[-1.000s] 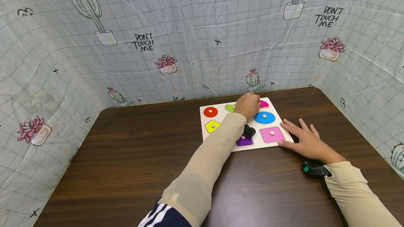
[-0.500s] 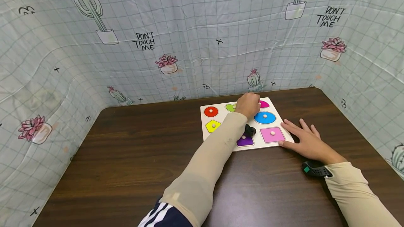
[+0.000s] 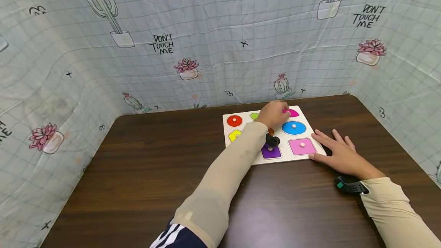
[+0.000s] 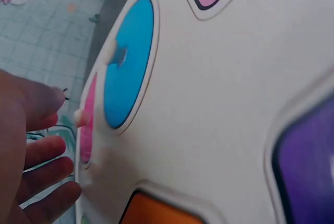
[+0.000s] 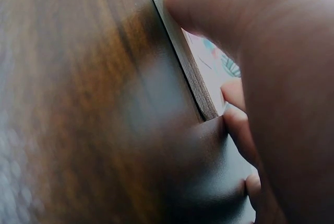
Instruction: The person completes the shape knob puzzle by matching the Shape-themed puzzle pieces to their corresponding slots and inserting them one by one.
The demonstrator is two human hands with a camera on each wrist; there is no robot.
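Observation:
A white knobbed puzzle board (image 4: 209, 104) lies near the back of the table. Over its far edge hovers my left hand (image 3: 274, 113), beside the magenta half-round piece (image 3: 293, 113). In the left wrist view the fingers are parted, with nothing between them, and that piece's knob stands apart from them. My right hand (image 3: 339, 156) rests with spread fingers at the board's near right corner; its thumb touches the edge by the pink rectangle (image 3: 297, 149). The blue oval (image 3: 288, 129) sits in its recess between the hands. The left arm covers part of the board.
Also on the board are a red circle (image 3: 231, 121), a yellow pentagon (image 3: 233, 136), a green piece (image 3: 254, 116), an orange piece (image 3: 271, 131) and a purple square (image 3: 271, 154). Dark wooden table (image 3: 155, 171) surrounds it. A printed curtain (image 3: 213, 30) stands behind and at the sides.
My left hand's fingers have loosened and come apart near the magenta piece, more of which now shows. My right hand keeps its place at the board; the head view has shifted slightly.

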